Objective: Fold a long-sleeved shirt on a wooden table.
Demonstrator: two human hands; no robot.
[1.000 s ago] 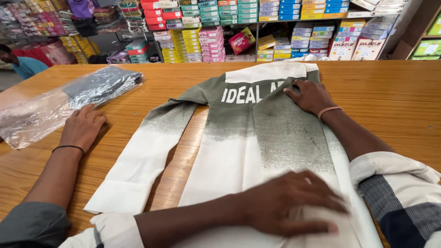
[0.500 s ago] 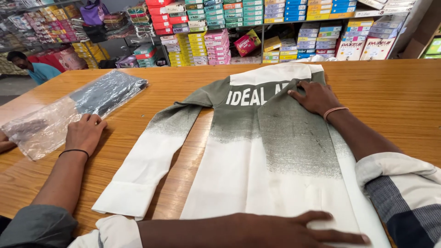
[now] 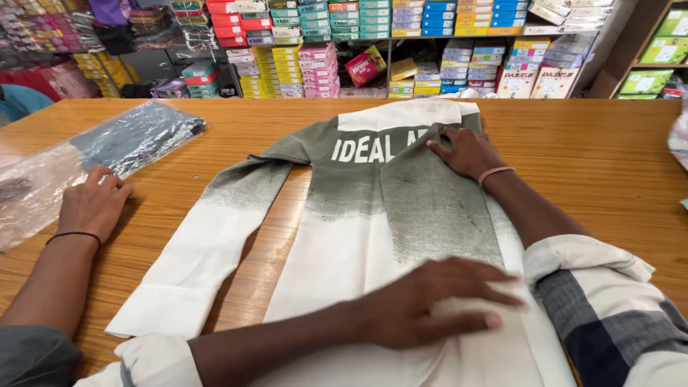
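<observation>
While right hand [image 3: 466, 152] stays, left hand [image 3: 430, 301] slid up shirt [image 3: 373, 215].

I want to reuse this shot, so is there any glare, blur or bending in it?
Head view: even light, soft glare on the plastic bag; the shirt is sharp; the left hand looks slightly soft; the counter edge bows, so there is wide-angle distortion.
</observation>
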